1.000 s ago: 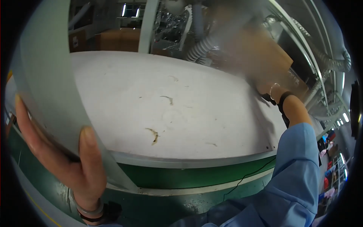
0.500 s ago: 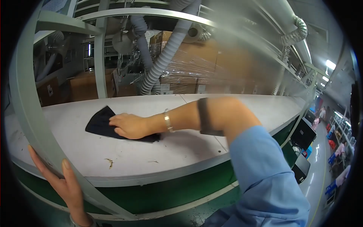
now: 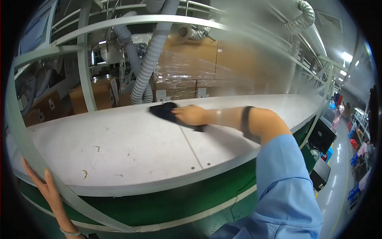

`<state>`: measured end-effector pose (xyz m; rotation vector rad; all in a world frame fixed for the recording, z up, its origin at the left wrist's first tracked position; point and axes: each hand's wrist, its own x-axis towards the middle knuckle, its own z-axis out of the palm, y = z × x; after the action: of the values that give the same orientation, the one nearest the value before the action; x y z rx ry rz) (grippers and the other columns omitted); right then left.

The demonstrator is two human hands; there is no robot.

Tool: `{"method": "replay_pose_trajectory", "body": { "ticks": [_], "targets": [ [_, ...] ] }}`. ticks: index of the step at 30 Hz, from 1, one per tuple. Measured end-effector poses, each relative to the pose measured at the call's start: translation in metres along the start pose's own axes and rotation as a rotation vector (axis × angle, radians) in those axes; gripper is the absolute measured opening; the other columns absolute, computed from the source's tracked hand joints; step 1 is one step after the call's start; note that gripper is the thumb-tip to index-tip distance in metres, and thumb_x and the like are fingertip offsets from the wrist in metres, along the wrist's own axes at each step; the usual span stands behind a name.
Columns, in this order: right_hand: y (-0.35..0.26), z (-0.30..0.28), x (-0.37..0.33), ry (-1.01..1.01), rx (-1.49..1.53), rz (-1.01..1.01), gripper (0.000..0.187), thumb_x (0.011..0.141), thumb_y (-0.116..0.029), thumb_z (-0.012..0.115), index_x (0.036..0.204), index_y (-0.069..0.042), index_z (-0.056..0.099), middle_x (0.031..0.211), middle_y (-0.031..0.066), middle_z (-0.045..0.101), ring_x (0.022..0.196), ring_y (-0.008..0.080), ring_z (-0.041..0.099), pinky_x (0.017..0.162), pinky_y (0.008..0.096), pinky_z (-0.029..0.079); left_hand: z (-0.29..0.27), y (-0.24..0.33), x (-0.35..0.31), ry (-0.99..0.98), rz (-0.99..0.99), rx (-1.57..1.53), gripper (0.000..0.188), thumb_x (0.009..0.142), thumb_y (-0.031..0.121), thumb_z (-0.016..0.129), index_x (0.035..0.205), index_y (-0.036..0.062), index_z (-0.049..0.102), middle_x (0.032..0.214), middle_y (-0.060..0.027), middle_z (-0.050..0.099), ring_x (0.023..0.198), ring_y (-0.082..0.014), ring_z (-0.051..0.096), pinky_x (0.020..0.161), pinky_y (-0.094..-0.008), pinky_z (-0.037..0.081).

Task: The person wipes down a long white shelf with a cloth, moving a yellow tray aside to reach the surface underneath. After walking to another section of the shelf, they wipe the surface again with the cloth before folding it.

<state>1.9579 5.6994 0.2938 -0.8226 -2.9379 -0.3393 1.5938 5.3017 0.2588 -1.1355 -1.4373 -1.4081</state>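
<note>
Cloth [image 3: 162, 111] under right hand [image 3: 191, 116], white tabletop [image 3: 135, 143]

Motion blur softens the right hand [image 3: 191, 115] and the bracelet [image 3: 219, 116] behind it, and the hand hides part of the black cloth [image 3: 161, 110] beneath, so the grip of its fingertips cannot be made out. At lower left, the picture's edge cuts off the forearm behind the left hand [image 3: 51, 194]. A hazy smear blurs the stacked cardboard boxes [image 3: 234, 59], while distant people [image 3: 341, 107] are too small to tell in detail.
</note>
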Motion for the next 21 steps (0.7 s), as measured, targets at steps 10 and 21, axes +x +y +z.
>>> {"method": "replay_pose_trajectory", "body": {
  "ticks": [10, 21],
  "targets": [
    [0.209, -0.011, -0.288, -0.234, -0.11, 0.958, 0.039, 0.089, -0.025, 0.031, 0.114, -0.006, 0.055, 0.129, 0.0141, 0.045, 0.114, 0.0271, 0.048, 0.093, 0.0392, 0.041, 0.0, 0.018, -0.006, 0.057, -0.035, 0.308, 0.055, 0.091, 0.021, 0.042, 0.138, 0.001, 0.02, 0.143, -0.0175, 0.021, 0.133, -0.0297, 0.02, 0.107, -0.0389, 0.016],
    [0.19, -0.025, -0.191, 0.469, 0.258, 0.483, 0.034, 0.083, -0.024, 0.051, 0.103, 0.003, 0.055, 0.1, 0.027, 0.057, 0.097, 0.039, 0.054, 0.084, 0.04, 0.043, 0.089, 0.222, -0.072, -0.414, 0.221, 0.14, 0.042, 0.084, 0.009, 0.045, 0.125, 0.0021, 0.041, 0.133, -0.0216, 0.036, 0.122, -0.0353, 0.036, 0.103, -0.0475, 0.022]
  ]
}}
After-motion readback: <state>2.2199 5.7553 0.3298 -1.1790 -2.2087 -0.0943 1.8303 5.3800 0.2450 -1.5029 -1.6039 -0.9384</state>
